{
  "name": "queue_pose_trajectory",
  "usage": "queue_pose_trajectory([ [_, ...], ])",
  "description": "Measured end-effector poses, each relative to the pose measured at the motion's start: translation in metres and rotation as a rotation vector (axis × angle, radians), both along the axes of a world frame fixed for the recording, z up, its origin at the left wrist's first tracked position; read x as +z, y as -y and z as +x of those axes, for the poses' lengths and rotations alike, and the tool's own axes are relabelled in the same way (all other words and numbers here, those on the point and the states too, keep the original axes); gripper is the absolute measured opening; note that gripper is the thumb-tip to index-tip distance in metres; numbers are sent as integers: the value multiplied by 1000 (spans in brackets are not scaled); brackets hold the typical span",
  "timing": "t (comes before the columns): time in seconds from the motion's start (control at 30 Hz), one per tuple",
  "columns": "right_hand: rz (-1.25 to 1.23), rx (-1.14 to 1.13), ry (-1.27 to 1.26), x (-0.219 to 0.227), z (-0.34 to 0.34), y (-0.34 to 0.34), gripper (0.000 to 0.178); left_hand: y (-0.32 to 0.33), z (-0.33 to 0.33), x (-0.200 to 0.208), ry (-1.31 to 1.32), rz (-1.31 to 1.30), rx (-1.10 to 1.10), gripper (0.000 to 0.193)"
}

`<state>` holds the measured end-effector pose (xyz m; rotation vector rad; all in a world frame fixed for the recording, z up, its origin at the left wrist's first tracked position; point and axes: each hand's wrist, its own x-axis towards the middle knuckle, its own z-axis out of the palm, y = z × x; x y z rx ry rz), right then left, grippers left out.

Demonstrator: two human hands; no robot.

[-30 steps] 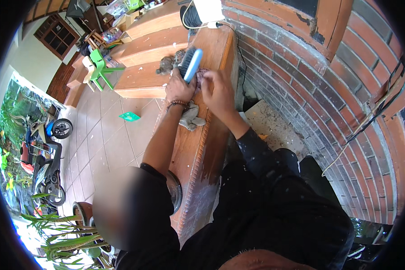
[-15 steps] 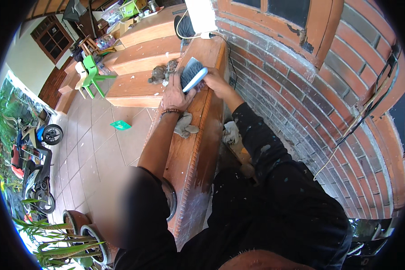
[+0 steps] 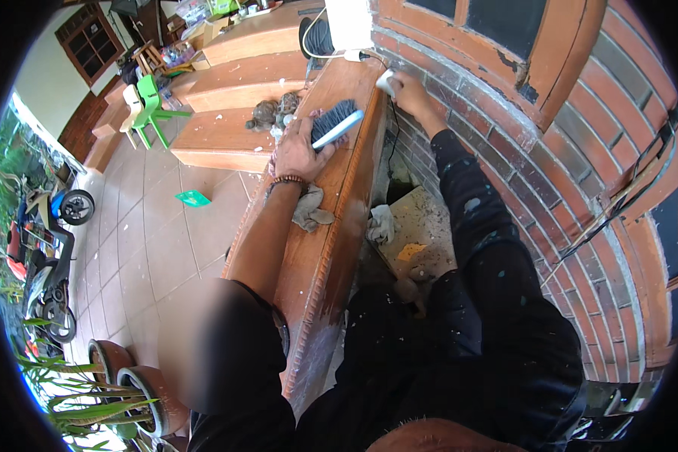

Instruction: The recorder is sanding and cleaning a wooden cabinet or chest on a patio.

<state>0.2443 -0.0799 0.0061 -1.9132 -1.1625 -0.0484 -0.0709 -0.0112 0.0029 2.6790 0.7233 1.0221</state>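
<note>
- Your left grip [image 3: 297,154] is curled around the brush [image 3: 339,129], thumb near the low end of the handle, with the brush over the ledge [image 3: 297,271]; a loose thumb could let it twist and drop.
- Your right grip [image 3: 413,94] pinches a small white piece [image 3: 386,81] out by the ledge's wall-side edge. If the fingertips slip, it could fall into the gap beside the brick wall [image 3: 490,169]; whether it touches anything, you cannot tell from here.
- The black cable [image 3: 393,124] hangs just below that right grip, so a low sweep of your wrist could snag it and tug the white plug block [image 3: 353,55] at the ledge's far end.
- The crumpled grey cloth [image 3: 313,209] lies beside your left wrist; dragging the forearm back could push it off.
- Farther out, the grey lumps [image 3: 265,114] sit near the brush on the step side, where a wide swing of the bristles could knock them.
</note>
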Motion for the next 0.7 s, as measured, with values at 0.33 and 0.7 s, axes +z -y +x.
queue_pose_trajectory([
  [0.33,-378,23,387,-5,-16,-12,38,-11,0,-11,33,-87,64,52],
  [0.7,-493,192,430,10,6,-23,43,-3,2,0,-57,-142,119,53],
])
